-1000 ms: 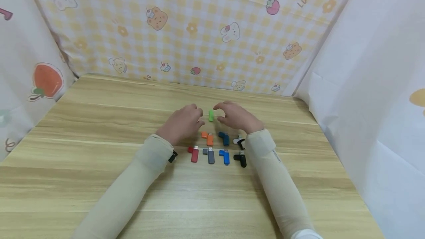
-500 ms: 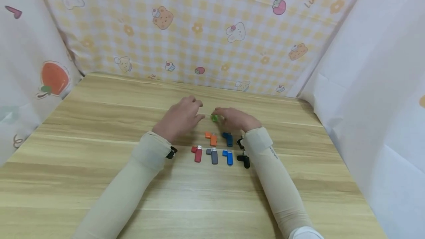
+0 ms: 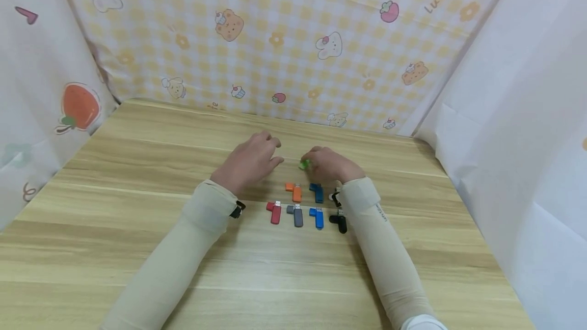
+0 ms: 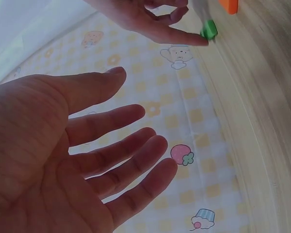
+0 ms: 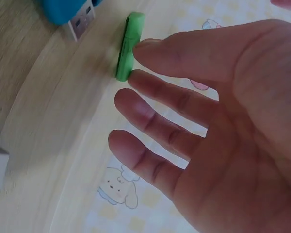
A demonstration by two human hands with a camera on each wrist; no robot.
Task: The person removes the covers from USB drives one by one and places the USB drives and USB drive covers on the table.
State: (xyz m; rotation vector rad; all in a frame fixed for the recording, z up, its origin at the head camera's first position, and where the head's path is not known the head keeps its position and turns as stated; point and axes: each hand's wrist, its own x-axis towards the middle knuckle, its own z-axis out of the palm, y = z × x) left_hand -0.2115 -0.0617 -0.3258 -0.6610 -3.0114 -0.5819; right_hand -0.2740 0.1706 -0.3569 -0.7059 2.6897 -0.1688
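My right hand [image 3: 331, 164] pinches a small green USB stick [image 3: 303, 165] by thumb and index finger at the back of the layout. In the right wrist view the thumb tip lies against the side of the green stick, the index fingertip at its lower end, and the other fingers extend loosely beside it. Only the end of the green stick shows in the left wrist view. My left hand [image 3: 251, 161] hovers to the left of it, fingers spread and relaxed, holding nothing; its palm [image 4: 34, 145] faces its wrist camera.
Uncapped USB sticks lie in two rows nearer me: orange [image 3: 297, 193] and dark blue [image 3: 319, 194] behind, with a partly hidden white one; red [image 3: 275, 213], grey [image 3: 298, 216], bright blue [image 3: 319, 219] and black [image 3: 342, 223] in front. A checked curtain [image 3: 192, 60] backs the wooden table [image 3: 257, 279].
My right hand has closed on the green stick, which lay flat on the table, and shifted it slightly right. My left hand has drawn back a little and its fingers have spread.
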